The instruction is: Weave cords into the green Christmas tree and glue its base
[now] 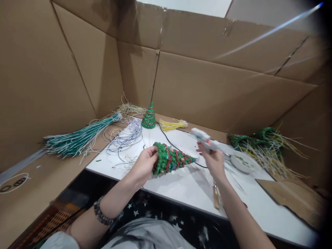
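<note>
A green beaded Christmas tree [169,160] with red garland and small coloured ornaments lies tilted on its side, its tip pointing right. My left hand [146,162] pinches the wide base of this tree at its left end. A white glue gun [201,135] is in my right hand [214,160], just right of and above the tree's tip. The fingers of that hand wrap round the gun's handle, which they partly hide. A thin clear strand seems to show by the tip, too faint to make out.
Behind stands a smaller green tree [148,119] beside a yellow wire bundle [172,125]. Green wires [83,136] lie left, loose blue wires [124,138] nearer. A white bowl [243,162], green tinsel [259,138], a wooden-handled tool [215,197] and cardboard [290,197] are right. Cardboard walls [207,83] surround the table.
</note>
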Motion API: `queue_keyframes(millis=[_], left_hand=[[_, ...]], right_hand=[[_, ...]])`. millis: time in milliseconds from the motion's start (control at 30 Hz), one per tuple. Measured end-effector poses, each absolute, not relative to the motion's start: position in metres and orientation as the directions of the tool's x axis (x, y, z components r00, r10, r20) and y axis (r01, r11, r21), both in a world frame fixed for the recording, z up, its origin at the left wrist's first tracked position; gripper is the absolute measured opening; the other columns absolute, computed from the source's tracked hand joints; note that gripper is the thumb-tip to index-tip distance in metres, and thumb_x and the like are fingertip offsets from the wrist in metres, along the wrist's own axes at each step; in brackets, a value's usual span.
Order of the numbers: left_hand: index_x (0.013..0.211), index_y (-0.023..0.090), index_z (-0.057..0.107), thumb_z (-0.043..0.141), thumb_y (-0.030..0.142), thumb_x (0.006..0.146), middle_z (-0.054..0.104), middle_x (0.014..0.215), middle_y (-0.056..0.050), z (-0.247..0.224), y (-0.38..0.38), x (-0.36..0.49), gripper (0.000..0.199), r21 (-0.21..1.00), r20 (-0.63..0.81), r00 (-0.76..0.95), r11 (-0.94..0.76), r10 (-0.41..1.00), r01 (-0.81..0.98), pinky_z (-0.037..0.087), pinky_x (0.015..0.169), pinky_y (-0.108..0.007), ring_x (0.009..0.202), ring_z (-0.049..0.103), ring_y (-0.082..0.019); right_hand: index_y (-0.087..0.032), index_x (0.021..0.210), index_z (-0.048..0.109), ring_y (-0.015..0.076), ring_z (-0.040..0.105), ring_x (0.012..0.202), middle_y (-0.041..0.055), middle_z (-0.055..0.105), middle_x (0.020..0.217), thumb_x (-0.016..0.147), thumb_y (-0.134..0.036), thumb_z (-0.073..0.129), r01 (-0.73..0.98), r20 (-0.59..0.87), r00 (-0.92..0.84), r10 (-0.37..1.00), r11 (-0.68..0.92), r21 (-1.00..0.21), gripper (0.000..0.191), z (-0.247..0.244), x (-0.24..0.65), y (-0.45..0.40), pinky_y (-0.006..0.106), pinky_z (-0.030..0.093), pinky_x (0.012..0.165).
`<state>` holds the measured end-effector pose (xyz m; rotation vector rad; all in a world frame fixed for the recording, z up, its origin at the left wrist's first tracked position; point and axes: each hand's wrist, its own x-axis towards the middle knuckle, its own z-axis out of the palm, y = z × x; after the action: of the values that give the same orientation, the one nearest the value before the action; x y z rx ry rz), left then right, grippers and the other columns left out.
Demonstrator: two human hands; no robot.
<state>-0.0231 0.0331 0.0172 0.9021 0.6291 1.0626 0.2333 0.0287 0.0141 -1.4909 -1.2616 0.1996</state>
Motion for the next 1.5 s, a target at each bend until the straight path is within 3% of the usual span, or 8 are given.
queue_keyframes(millis=[67, 133, 233, 367, 467, 767, 967, 1500], left_hand=[[0.085, 0.014, 0.068, 0.087, 0.035, 0.062, 0.072, 0.077, -0.005, 0.022, 0.030, -0.022, 0.037, 0.819, -0.041, 0.327, 0.220, 0.944, -0.531, 0.050, 0.059, -0.025, 0.069, 0.068, -0.018], [0.084, 0.014, 0.067, 0.087, 0.034, 0.060, 0.073, 0.078, -0.006, 0.025, 0.028, -0.022, 0.037, 0.765, -0.044, 0.260, 0.200, 0.965, -0.612, 0.052, 0.061, -0.026, 0.071, 0.069, -0.019], [0.082, 0.015, 0.066, 0.085, 0.032, 0.063, 0.073, 0.081, -0.005, 0.026, 0.030, -0.020, 0.032, 0.711, 0.010, 0.131, 0.085, 0.991, -0.698, 0.053, 0.067, -0.027, 0.078, 0.069, -0.019], [0.080, 0.015, 0.063, 0.082, 0.030, 0.065, 0.072, 0.083, -0.004, 0.024, 0.033, -0.021, 0.028, 0.686, 0.055, 0.015, -0.026, 0.998, -0.728, 0.052, 0.072, -0.026, 0.084, 0.069, -0.018], [0.080, 0.016, 0.062, 0.080, 0.032, 0.066, 0.071, 0.082, -0.004, 0.023, 0.034, -0.021, 0.028, 0.686, 0.063, 0.002, -0.042, 0.998, -0.726, 0.052, 0.072, -0.026, 0.083, 0.068, -0.018], [0.085, 0.016, 0.063, 0.072, 0.031, 0.076, 0.069, 0.080, -0.002, 0.017, 0.035, -0.019, 0.020, 0.743, 0.113, 0.014, -0.075, 0.994, -0.665, 0.047, 0.068, -0.024, 0.077, 0.064, -0.015], [0.088, 0.017, 0.063, 0.068, 0.030, 0.081, 0.068, 0.080, -0.001, 0.014, 0.035, -0.018, 0.016, 0.786, 0.138, 0.021, -0.096, 0.990, -0.611, 0.046, 0.071, -0.023, 0.075, 0.062, -0.013], [0.083, 0.017, 0.062, 0.069, 0.031, 0.080, 0.070, 0.081, -0.002, 0.019, 0.032, -0.018, 0.016, 0.782, 0.170, 0.007, -0.131, 0.985, -0.609, 0.049, 0.073, -0.025, 0.083, 0.064, -0.016]], right_hand=[[-0.014, 0.109, 0.064, 0.0169, 0.065, 0.068, 0.0137, 0.072, 0.105, 0.084, -0.053, 0.057, 0.553, 0.548, 0.474, 0.689, 0.251, -0.794, 0.047, 0.030, 0.232, 0.017, 0.030, 0.049, 0.060], [-0.017, 0.110, 0.064, 0.0135, 0.059, 0.060, 0.0118, 0.072, 0.101, 0.088, -0.050, 0.057, 0.536, 0.598, 0.448, 0.664, 0.336, -0.775, 0.040, 0.045, 0.228, -0.001, 0.028, 0.044, 0.056], [-0.020, 0.095, 0.068, 0.0118, 0.048, 0.046, 0.0101, 0.073, 0.088, 0.091, -0.054, 0.052, 0.562, 0.621, 0.229, 0.750, 0.419, -0.713, 0.038, 0.054, 0.212, -0.031, 0.029, 0.037, 0.045], [-0.022, 0.062, 0.063, 0.0189, 0.061, 0.057, 0.0049, 0.068, 0.065, 0.087, -0.051, 0.060, 0.710, 0.585, -0.008, 0.811, 0.416, -0.568, 0.039, 0.047, 0.179, -0.054, 0.032, 0.048, 0.055], [-0.022, 0.061, 0.062, 0.0178, 0.060, 0.056, 0.0035, 0.066, 0.063, 0.087, -0.053, 0.059, 0.699, 0.517, -0.070, 0.853, 0.412, -0.585, 0.041, 0.043, 0.157, -0.056, 0.030, 0.048, 0.054], [-0.020, 0.076, 0.066, 0.0147, 0.056, 0.048, -0.0005, 0.062, 0.055, 0.085, -0.059, 0.058, 0.611, 0.361, 0.009, 0.932, 0.281, -0.740, 0.040, 0.056, 0.146, -0.049, 0.025, 0.045, 0.046], [-0.022, 0.066, 0.060, 0.0128, 0.052, 0.044, -0.0023, 0.060, 0.051, 0.085, -0.059, 0.058, 0.672, 0.322, 0.022, 0.947, 0.224, -0.706, 0.041, 0.067, 0.143, -0.051, 0.024, 0.043, 0.045], [-0.023, 0.054, 0.054, 0.0119, 0.044, 0.038, -0.0029, 0.054, 0.045, 0.085, -0.060, 0.056, 0.751, 0.403, 0.016, 0.915, 0.255, -0.609, 0.048, 0.073, 0.141, -0.050, 0.025, 0.037, 0.040]])
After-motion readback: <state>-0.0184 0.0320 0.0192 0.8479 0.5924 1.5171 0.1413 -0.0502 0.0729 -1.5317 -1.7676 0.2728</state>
